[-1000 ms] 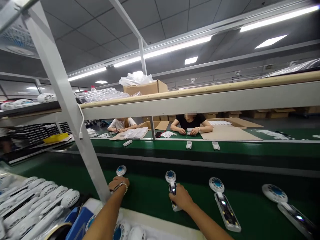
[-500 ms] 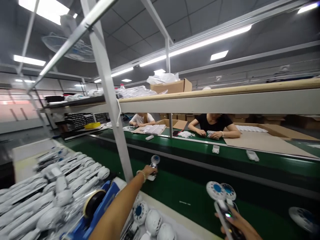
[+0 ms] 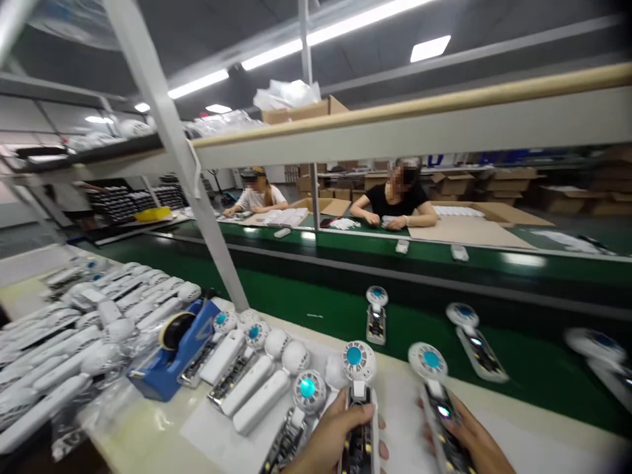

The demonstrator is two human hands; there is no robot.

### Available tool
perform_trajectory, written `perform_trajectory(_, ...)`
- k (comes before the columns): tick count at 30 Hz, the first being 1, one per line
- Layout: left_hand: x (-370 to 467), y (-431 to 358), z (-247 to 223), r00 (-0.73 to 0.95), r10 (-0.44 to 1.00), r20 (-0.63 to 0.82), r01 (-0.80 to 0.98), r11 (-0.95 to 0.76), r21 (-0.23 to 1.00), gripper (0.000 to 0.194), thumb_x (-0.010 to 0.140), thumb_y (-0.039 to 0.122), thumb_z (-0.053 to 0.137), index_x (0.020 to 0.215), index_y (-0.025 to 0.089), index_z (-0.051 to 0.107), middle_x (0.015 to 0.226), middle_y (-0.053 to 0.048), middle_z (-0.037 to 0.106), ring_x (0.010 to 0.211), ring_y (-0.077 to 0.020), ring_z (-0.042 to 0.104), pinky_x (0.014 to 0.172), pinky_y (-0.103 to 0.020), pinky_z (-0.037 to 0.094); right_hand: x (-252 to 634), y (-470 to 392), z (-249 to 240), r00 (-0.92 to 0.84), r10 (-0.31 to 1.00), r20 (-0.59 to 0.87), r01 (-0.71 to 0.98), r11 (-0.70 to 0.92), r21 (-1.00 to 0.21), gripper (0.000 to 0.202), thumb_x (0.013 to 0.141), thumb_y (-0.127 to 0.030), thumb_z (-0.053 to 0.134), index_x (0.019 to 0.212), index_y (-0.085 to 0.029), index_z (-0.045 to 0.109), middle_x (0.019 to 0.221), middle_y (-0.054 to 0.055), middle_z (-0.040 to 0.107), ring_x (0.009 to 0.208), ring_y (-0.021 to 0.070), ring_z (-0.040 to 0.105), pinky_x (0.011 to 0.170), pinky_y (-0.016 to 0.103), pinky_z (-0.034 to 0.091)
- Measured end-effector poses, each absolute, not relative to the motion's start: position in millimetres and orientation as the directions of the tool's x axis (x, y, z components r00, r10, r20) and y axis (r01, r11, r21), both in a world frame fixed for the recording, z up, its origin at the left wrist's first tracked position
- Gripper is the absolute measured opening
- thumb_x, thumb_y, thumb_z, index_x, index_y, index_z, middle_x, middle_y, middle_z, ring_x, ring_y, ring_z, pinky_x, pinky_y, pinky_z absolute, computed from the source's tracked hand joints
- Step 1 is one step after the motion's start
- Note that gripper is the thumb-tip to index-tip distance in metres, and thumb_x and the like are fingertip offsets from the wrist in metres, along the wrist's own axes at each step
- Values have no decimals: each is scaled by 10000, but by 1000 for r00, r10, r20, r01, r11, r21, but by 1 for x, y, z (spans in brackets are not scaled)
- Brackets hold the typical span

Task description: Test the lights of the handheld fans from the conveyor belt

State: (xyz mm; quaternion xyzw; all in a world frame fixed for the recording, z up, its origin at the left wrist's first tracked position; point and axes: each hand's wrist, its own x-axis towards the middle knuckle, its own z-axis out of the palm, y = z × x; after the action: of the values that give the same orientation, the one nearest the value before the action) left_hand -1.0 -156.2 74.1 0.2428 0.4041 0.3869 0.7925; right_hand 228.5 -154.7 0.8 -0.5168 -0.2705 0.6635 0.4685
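My left hand is closed around the handle of a white handheld fan, its thumb on the bare circuit board. That fan has a round head with a blue centre and an uncovered handle. In my right hand is a second handheld fan, gripped by its handle, with a small light glowing on its board. Both fans are upright near the belt's front edge, side by side and apart. Left of my left hand, another open fan lies on the table beside several fans with white handles.
On the green belt lie three uncovered fans, one nearest the middle. A blue tape dispenser stands at left, beside piled white fans. A metal post and overhead shelf cross ahead. Two co-workers sit opposite.
My left hand has drawn back from the belt and now grips a fan near me. A fan lies on the belt, free of my hand. The view has tilted down and turned right.
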Motion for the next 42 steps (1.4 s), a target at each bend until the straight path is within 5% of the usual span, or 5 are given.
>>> perform_trajectory(5, 43, -163, 48, 295, 845, -445, -430, 534, 729, 356, 666, 179, 558, 979, 211, 391, 997, -59, 561, 674, -172, 621, 505, -273, 486, 213, -167, 9, -107, 939, -326, -431, -339, -836, 850, 688, -407, 659, 1356, -207, 172, 916, 68, 683, 605, 212, 627, 563, 334, 483)
perform_trajectory(12, 39, -158, 30, 424, 853, -304, -465, 493, 735, 492, 622, 103, 670, 1024, 211, 407, 970, -66, 587, 823, -203, 617, 707, -332, 489, 212, -174, -2, -228, 953, -199, -485, -288, -826, 810, 691, -373, 642, 1350, -218, 197, 1050, 98, 617, 703, 231, 614, 622, 365, 485)
perform_trajectory(20, 42, -160, 24, 444, 850, -281, -407, 471, 783, 464, 672, 226, 699, 1043, 207, 423, 911, -73, 604, 809, -231, 619, 683, -360, 490, 215, -171, 1, -268, 943, -195, -412, -296, -862, 736, 760, -419, 587, 1340, -216, 184, 961, 82, 630, 743, 244, 618, 686, 403, 501)
perform_trajectory(27, 39, -162, 24, 374, 853, -364, -333, 490, 806, 515, 697, 196, 677, 1138, 235, 413, 1039, -86, 598, 866, -221, 608, 783, -376, 464, 222, -172, -9, -222, 962, -160, -171, -200, -965, 692, 794, -487, 530, 1368, -253, 222, 1374, 89, 390, 1247, 265, 351, 1036, 422, 273)
perform_trajectory(42, 37, -163, 29, 429, 843, -323, -317, 476, 821, 463, 740, 184, 630, 1142, 231, 406, 1101, -93, 563, 908, -211, 591, 829, -374, 434, 219, -176, -8, -225, 965, -137, -199, -184, -963, 713, 797, -488, 526, 1379, -247, 193, 1390, 103, 368, 1258, 265, 339, 1042, 425, 260)
